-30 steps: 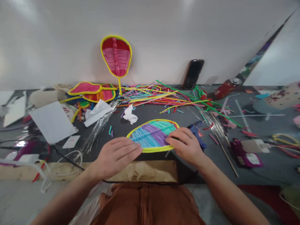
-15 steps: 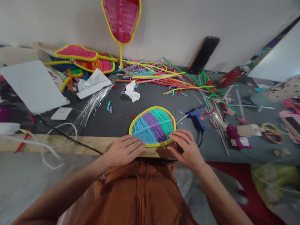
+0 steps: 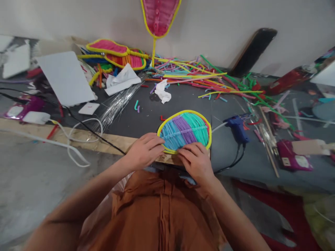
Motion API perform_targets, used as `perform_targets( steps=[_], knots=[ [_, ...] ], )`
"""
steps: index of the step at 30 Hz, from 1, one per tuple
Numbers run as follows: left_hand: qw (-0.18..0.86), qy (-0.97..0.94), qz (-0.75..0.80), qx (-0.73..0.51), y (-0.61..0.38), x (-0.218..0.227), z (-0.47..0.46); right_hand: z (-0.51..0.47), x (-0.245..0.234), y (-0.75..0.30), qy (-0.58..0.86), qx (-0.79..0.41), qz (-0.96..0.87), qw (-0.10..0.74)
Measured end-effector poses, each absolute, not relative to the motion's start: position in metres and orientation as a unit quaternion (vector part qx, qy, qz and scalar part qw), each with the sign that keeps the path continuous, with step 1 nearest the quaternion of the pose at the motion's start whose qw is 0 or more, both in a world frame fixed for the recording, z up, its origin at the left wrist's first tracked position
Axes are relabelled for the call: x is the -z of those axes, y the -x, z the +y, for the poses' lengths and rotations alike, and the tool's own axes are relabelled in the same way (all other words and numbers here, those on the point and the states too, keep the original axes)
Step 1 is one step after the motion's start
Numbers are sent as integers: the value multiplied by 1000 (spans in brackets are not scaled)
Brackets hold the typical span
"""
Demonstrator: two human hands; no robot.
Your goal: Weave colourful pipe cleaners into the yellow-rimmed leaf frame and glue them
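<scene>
An oval pipe-cleaner piece (image 3: 182,131) with a yellow rim and blue, purple and green stripes lies near the table's front edge. My left hand (image 3: 145,150) holds its lower left rim, fingers bent over the edge. Close by, my right hand (image 3: 196,161) pinches the lower rim near the middle, fingertips over the purple and green strands. Both thumbs are mostly hidden. Just right of the oval lies a blue glue gun (image 3: 237,129), its nozzle toward the piece.
Behind are loose pipe cleaners (image 3: 188,75), a crumpled tissue (image 3: 162,91) and a bundle of silvery strands (image 3: 119,103). A pink-and-yellow piece (image 3: 157,21) stands upright. A phone (image 3: 253,52) leans on the wall. Cables (image 3: 94,134) cross the left; a purple box (image 3: 293,155) sits right.
My right hand has moved from the oval's right end to the middle of its lower rim. My left hand stays at the left rim. The camera view has shifted.
</scene>
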State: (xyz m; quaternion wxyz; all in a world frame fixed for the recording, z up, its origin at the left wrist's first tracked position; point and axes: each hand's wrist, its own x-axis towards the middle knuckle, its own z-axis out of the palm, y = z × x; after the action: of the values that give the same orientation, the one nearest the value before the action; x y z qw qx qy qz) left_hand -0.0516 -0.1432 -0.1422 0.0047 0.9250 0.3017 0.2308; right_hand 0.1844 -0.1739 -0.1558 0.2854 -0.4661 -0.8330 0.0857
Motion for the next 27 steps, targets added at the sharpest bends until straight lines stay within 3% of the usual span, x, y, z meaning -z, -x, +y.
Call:
perform_targets(
  steps=[16,27],
  knots=[
    [-42,-934,276,-221,61,140,-143,-173,155,-184,470,-89,-836,268],
    [-48,-934,280,-216,62,146,-144,-170,144,-164,493,-32,-845,205]
  ],
)
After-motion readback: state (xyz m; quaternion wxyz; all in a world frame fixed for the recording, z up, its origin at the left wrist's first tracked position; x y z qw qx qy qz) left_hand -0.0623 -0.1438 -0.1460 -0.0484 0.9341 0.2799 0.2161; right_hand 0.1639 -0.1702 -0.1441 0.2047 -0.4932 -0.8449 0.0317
